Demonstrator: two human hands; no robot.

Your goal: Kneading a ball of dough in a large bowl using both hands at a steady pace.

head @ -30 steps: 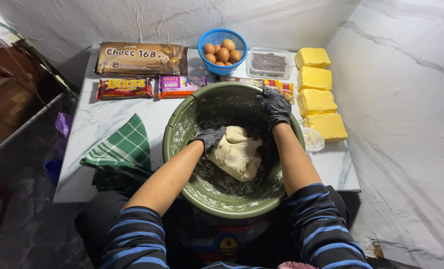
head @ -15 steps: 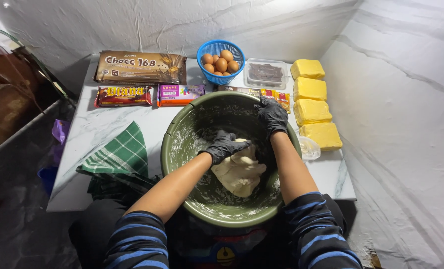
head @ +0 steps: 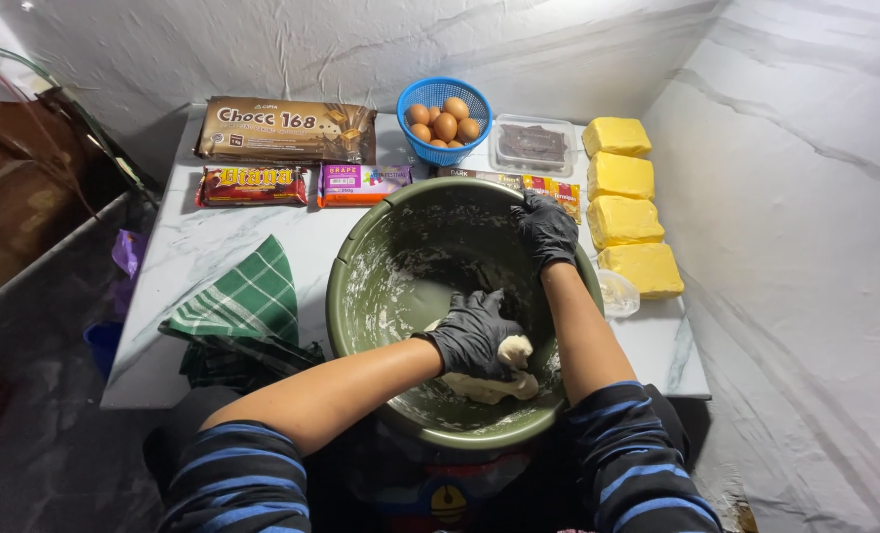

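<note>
A large olive-green bowl (head: 361, 257), smeared with flour, sits at the table's near edge. Inside it lies a pale lump of dough (head: 504, 377) at the near side. My left hand (head: 474, 336), in a black glove, presses down on the dough and covers most of it. My right hand (head: 546, 229), also in a black glove, grips the bowl's far right rim.
A green checked cloth (head: 247, 301) lies left of the bowl. Behind are a long brown packet (head: 287, 130), two smaller bars (head: 306, 184), a blue basket of eggs (head: 444, 120), a clear tub (head: 533, 144) and several yellow blocks (head: 622, 202). White sheeting walls close the right and back.
My left hand has pushed the dough toward the bowl's near side and now covers it. My right hand stays on the rim. The view has shifted slightly.
</note>
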